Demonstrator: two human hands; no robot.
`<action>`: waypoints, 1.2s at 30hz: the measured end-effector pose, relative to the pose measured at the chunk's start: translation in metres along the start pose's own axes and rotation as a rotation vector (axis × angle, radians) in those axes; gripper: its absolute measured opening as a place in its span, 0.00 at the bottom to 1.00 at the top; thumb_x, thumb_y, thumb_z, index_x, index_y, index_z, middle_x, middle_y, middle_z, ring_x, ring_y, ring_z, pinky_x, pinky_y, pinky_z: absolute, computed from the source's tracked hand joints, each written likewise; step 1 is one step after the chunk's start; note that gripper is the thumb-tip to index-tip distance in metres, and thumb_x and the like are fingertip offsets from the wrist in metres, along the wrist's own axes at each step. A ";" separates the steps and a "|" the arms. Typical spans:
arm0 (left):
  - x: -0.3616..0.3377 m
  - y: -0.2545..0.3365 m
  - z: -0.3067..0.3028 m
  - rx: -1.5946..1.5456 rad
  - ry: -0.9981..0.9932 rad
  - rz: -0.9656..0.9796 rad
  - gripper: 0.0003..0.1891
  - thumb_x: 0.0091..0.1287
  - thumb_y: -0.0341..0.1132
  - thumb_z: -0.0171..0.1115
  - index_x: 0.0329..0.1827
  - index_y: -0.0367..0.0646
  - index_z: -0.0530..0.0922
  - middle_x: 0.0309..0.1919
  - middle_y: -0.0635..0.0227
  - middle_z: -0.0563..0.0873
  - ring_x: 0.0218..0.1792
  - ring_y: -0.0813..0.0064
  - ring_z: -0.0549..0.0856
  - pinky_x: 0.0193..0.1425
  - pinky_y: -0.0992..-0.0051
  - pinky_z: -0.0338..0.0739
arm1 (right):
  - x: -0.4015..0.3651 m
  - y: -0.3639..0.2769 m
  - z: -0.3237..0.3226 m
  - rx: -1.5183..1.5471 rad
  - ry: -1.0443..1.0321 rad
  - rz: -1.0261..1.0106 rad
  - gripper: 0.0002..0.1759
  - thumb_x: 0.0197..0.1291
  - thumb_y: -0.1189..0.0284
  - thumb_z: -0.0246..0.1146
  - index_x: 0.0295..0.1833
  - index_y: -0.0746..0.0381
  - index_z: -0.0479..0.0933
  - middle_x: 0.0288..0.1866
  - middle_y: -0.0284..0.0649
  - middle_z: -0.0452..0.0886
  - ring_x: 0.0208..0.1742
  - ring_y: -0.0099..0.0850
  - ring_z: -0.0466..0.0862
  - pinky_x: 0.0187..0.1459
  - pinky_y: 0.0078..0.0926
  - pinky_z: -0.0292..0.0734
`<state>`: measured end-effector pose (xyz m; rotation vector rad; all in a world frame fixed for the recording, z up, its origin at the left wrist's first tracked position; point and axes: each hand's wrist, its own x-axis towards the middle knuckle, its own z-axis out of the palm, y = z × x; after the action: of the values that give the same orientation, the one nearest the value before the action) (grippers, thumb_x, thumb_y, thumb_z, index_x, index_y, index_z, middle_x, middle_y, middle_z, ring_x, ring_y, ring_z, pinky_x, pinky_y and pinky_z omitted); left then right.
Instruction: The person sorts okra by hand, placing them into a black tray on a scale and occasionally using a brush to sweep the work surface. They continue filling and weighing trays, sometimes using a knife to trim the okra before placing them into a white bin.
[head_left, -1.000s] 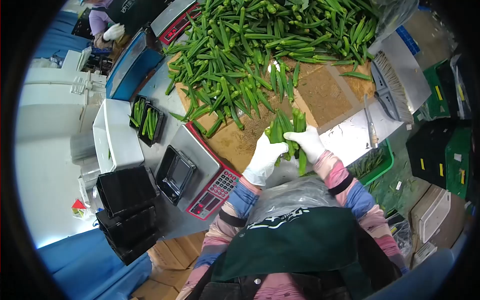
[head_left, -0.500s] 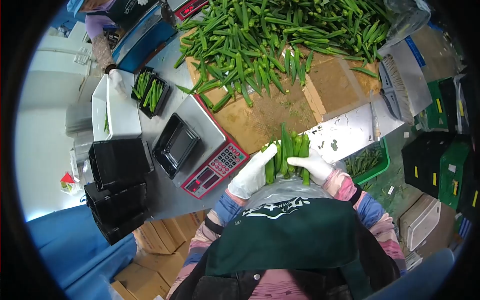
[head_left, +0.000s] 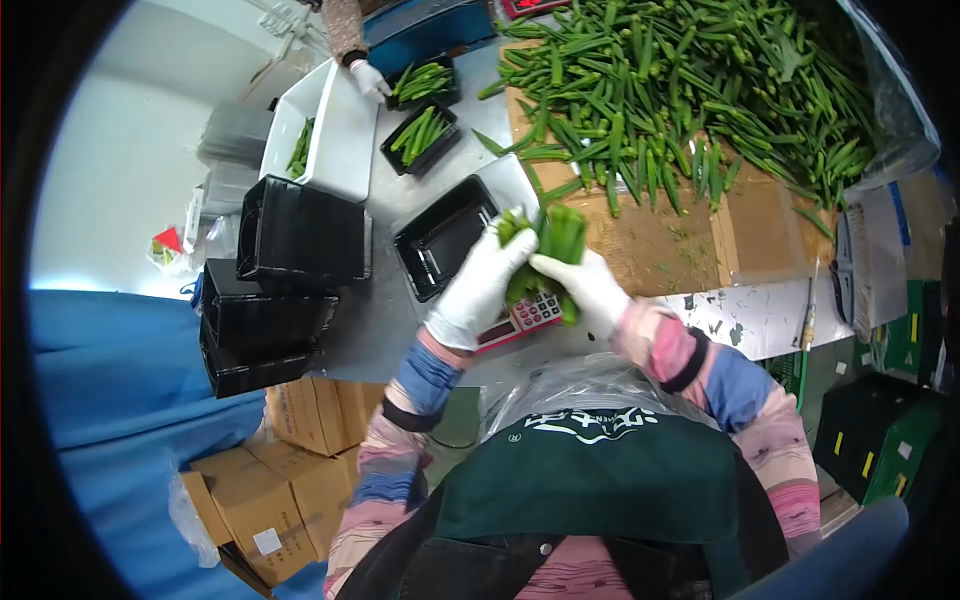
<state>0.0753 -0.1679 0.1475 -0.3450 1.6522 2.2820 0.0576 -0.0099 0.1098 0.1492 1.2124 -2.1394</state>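
Both of my hands wear white gloves. My left hand (head_left: 484, 283) is closed on okra (head_left: 520, 283) on the left side of the bunch. Closed round the right side of the same okra is my right hand (head_left: 590, 287). The pods are held above the scale's red-edged keypad (head_left: 540, 308). Just left of my hands, an empty black tray (head_left: 447, 236) rests tilted on the scale. Beyond it, a black tray with okra (head_left: 421, 138) stands on the table. A large okra pile (head_left: 680, 90) covers cardboard (head_left: 650, 235) at the back.
Stacked black trays (head_left: 305, 235) stand at the left beside a white bin (head_left: 345, 135) with some okra inside. A co-worker's gloved hand (head_left: 370, 81) is near another filled tray (head_left: 422, 84). Brown boxes (head_left: 255, 497) lie lower left; dark crates (head_left: 875, 435) stand at right.
My hands have moved left and forward with the okra, from near my apron to over the scale. The view has shifted left. The co-worker's hand now reaches beside the far filled tray.
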 end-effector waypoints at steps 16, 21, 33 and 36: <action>-0.018 0.064 -0.162 0.176 0.416 0.146 0.30 0.77 0.57 0.54 0.71 0.45 0.75 0.68 0.59 0.80 0.74 0.68 0.71 0.79 0.59 0.52 | 0.021 0.027 -0.043 0.321 -0.219 0.243 0.27 0.76 0.68 0.57 0.74 0.71 0.64 0.74 0.54 0.71 0.74 0.43 0.74 0.73 0.43 0.71; -0.063 0.050 -0.212 0.106 0.764 0.346 0.27 0.77 0.52 0.56 0.69 0.42 0.76 0.62 0.56 0.84 0.67 0.62 0.79 0.72 0.58 0.66 | -0.034 0.074 -0.184 0.386 0.333 0.315 0.24 0.77 0.66 0.54 0.72 0.64 0.69 0.68 0.41 0.78 0.62 0.32 0.80 0.60 0.31 0.78; -0.068 -0.030 -0.174 0.239 0.889 0.243 0.28 0.75 0.40 0.64 0.74 0.36 0.69 0.67 0.56 0.79 0.66 0.68 0.79 0.69 0.68 0.72 | -0.026 0.083 -0.199 0.283 0.213 0.265 0.23 0.75 0.62 0.57 0.69 0.61 0.73 0.59 0.38 0.83 0.52 0.29 0.82 0.53 0.28 0.77; -0.037 -0.046 -0.155 0.293 0.745 0.340 0.30 0.74 0.30 0.63 0.76 0.30 0.65 0.71 0.49 0.75 0.71 0.64 0.75 0.76 0.68 0.67 | -0.013 0.052 -0.182 0.058 0.296 0.237 0.23 0.76 0.63 0.56 0.70 0.62 0.74 0.61 0.41 0.82 0.53 0.30 0.82 0.55 0.27 0.77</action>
<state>0.1293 -0.3058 0.0722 -0.9986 2.5336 2.2185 0.0601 0.1234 -0.0247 0.6231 1.2262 -1.9916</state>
